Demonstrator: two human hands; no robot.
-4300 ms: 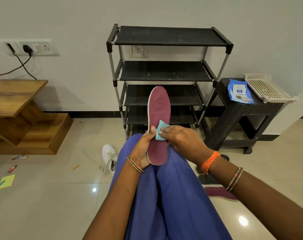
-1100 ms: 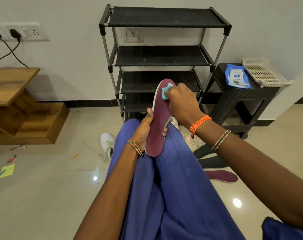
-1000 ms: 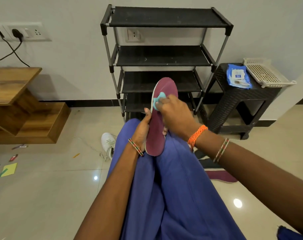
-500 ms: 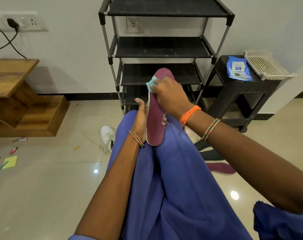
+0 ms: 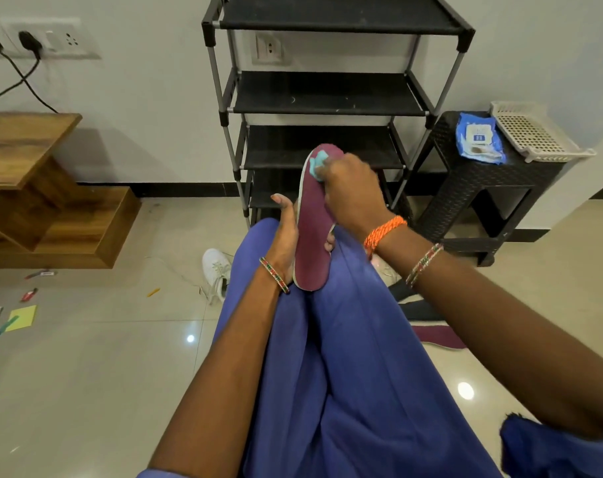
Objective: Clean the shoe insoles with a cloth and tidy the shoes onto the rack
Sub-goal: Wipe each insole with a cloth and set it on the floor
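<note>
On my lap, my left hand [image 5: 286, 236] grips the maroon insole [image 5: 312, 236] upright; my right hand [image 5: 351, 188] pinches the teal cloth [image 5: 318, 167] against its top end. Behind it, rack [image 5: 327, 94] shelves hold nothing I can see. Stool [image 5: 482, 181] top right edge: white basket [image 5: 534, 132], contents unclear, wipes pack [image 5: 479, 139] beside it.

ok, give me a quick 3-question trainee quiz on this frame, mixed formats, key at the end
1. True or false: the right hand presses the teal cloth near the top end of the maroon insole.
2. Which hand holds the insole upright on the lap? A) left hand B) right hand C) neither
3. Fill in: the shelves of the shoe rack hold ___ shoes.

Key: 1 true; 2 A; 3 no (a white shoe lies on the floor).
</note>
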